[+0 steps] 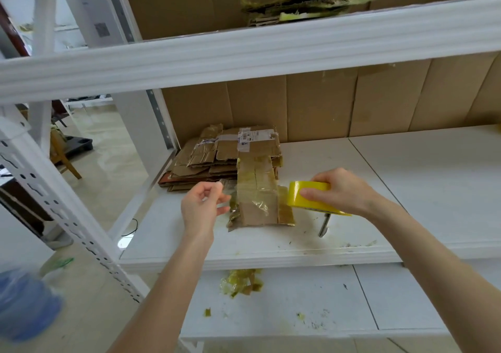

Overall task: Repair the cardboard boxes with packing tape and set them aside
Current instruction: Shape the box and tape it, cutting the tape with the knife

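White shelf point(406, 179) | right hand point(344, 190) covers tape roll point(295, 197) | clear strip point(230, 190) faint

The shipping label point(253, 136) on the flattened cardboard stack point(217, 160) is too blurred to read.

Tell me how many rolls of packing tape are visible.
1. The yellow tape roll is held by the right hand, beside the taped cardboard piece. More may lie out of view.

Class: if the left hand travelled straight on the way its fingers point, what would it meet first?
Probably the taped cardboard box right of the left hand, though the hand may pass above it; depth is unclear.
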